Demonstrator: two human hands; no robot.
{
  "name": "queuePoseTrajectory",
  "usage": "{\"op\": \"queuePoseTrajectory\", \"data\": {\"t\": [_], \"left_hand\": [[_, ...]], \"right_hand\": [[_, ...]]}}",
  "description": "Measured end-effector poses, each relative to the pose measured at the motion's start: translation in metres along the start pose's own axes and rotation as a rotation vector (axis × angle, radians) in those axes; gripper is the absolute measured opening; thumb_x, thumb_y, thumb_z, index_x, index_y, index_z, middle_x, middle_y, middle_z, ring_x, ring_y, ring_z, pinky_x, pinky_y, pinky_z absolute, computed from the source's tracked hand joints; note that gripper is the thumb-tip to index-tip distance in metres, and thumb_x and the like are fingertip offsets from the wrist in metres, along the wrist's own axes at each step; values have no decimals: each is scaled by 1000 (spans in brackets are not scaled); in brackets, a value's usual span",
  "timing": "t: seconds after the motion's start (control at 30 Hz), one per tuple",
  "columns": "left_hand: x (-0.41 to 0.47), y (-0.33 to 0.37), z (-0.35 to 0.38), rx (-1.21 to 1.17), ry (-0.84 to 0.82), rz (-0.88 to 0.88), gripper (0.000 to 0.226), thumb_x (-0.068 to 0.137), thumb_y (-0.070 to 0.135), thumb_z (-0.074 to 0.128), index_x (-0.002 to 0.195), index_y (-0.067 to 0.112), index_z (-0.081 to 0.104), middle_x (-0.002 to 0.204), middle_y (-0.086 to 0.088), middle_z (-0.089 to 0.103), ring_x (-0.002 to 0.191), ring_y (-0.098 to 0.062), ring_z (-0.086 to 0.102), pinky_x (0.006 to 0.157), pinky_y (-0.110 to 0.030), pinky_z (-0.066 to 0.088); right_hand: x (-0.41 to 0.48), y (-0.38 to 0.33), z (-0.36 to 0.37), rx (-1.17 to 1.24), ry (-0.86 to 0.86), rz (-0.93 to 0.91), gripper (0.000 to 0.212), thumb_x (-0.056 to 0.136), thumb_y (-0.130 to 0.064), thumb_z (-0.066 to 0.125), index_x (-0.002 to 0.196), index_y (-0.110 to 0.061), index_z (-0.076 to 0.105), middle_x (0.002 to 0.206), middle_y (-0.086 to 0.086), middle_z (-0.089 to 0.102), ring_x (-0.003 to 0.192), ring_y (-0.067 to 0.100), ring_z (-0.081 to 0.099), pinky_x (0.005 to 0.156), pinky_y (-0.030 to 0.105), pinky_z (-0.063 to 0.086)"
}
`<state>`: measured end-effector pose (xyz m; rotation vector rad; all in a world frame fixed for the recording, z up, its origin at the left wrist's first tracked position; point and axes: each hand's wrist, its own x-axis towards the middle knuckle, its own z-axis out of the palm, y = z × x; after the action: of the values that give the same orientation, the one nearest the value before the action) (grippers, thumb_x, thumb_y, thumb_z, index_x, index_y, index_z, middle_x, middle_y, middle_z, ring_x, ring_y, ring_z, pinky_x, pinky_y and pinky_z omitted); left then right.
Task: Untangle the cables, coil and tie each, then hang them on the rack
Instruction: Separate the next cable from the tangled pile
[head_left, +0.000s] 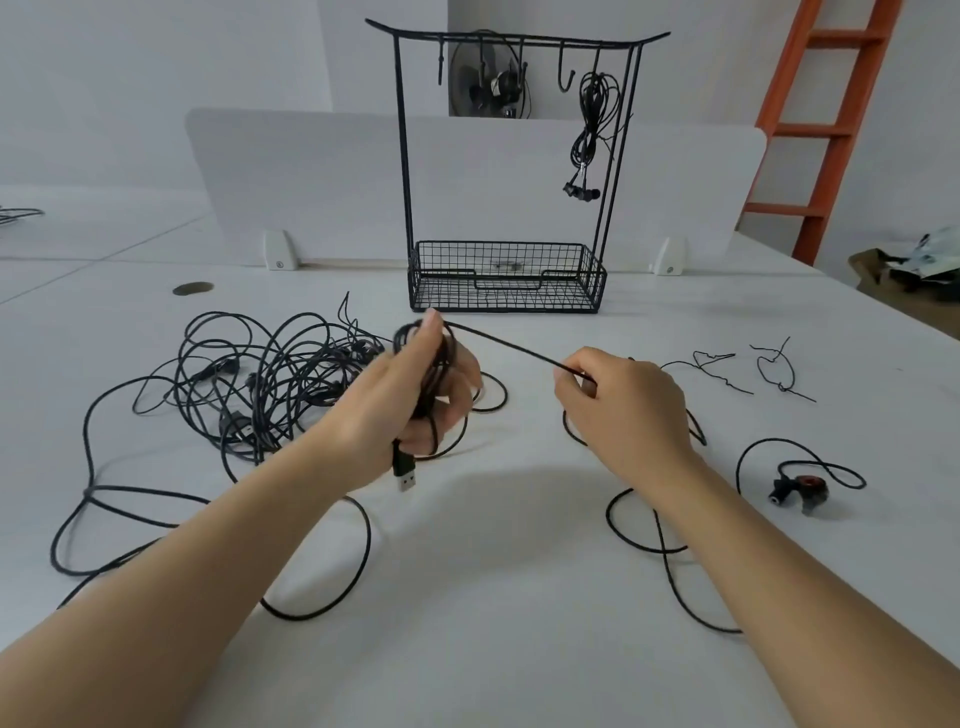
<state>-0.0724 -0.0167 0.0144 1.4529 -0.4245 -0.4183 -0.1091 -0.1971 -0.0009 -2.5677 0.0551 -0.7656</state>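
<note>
Frame centre: your left hand (402, 387) grips a coiled USB cable (506, 347). The coil's long axis is near upright, with the plug (404, 474) pointing down at the desk (493, 597). A taut strand slopes down-right to your right hand (623, 410), which pinches it. The rack (404, 156) stands behind, upper centre.

no text, label, brand or number can be read anywhere.

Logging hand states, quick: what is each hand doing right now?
Left hand: grips the coiled USB cable.
Right hand: pinches the taut strand of that cable.
</note>
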Motion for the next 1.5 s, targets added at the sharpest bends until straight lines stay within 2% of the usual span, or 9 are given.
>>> {"op": "queuePoseTrajectory", "data": {"t": [0.13, 0.3, 0.47, 0.53, 0.63, 0.87, 1.17, 1.33, 1.5], "left_hand": [[5, -3, 2, -385, 201, 44, 49, 97, 46, 30, 90, 17, 69, 61, 1, 54, 34, -4, 26, 33, -12, 16], [7, -1, -1, -588, 229, 5, 64, 96, 44, 37, 39, 18, 53, 59, 4, 55, 46, -8, 46, 41, -16, 32], [8, 3, -7, -637, 331, 7, 69, 98, 41, 33, 33, 20, 35, 44, 5, 49, 48, -11, 59, 73, -27, 41], [8, 6, -11, -746, 289, -4, 67, 97, 46, 32, 37, 18, 35, 37, 6, 34, 34, -11, 43, 59, -23, 46], [8, 7, -20, -762, 208, -45, 64, 96, 48, 30, 40, 18, 36, 33, 6, 22, 25, -6, 23, 34, -15, 23], [7, 13, -26, -655, 133, -157, 50, 80, 44, 49, 40, 18, 35, 33, 6, 22, 22, -7, 22, 30, -15, 12], [-2, 9, -5, 352, 125, -243, 38, 76, 45, 64, 64, 13, 48, 63, -3, 60, 33, -8, 28, 39, -16, 22], [-7, 1, 13, 1258, 162, -146, 61, 65, 67, 64, 59, 14, 35, 53, 2, 49, 50, -14, 41, 55, -29, 34], [-7, 4, 16, 1149, 199, -172, 58, 81, 55, 58, 53, 14, 27, 44, 4, 31, 42, -14, 30, 46, -27, 24]], "right_hand": [[-6, -9, 6, -36, 83, -262, 29, 85, -29, 46, 69, -12, 63, 43, 0, 49, 43, 24, 39, 46, 25, 37], [-10, -14, 13, -232, 66, -425, 13, 72, -26, 58, 62, -19, 64, 38, -6, 46, 36, 17, 46, 36, 16, 12], [2, 6, 14, -328, 148, -372, 10, 66, -13, 59, 59, -16, 66, 46, -6, 59, 46, 22, 54, 58, 27, 36], [4, 9, 10, -293, 157, -308, 12, 69, -14, 58, 62, -16, 67, 51, -5, 63, 52, 23, 57, 66, 30, 26], [6, 7, -2, -175, -6, -235, 17, 83, -33, 62, 83, -18, 70, 71, -5, 67, 74, 18, 55, 72, 29, 18], [10, 20, -4, -218, -208, -273, 26, 84, -48, 55, 83, -25, 67, 77, -13, 53, 84, 9, 39, 71, 25, 12], [10, 18, 6, -124, 124, -391, 28, 76, -35, 50, 62, -16, 66, 58, -7, 62, 65, 18, 55, 74, 30, 26], [7, 10, 8, -90, 201, -488, 25, 78, -29, 49, 64, -18, 67, 56, -9, 62, 63, 15, 54, 73, 27, 26], [8, 12, 9, -152, 209, -474, 27, 78, -31, 47, 65, -20, 67, 56, -10, 59, 69, 10, 43, 70, 27, 23]]}}
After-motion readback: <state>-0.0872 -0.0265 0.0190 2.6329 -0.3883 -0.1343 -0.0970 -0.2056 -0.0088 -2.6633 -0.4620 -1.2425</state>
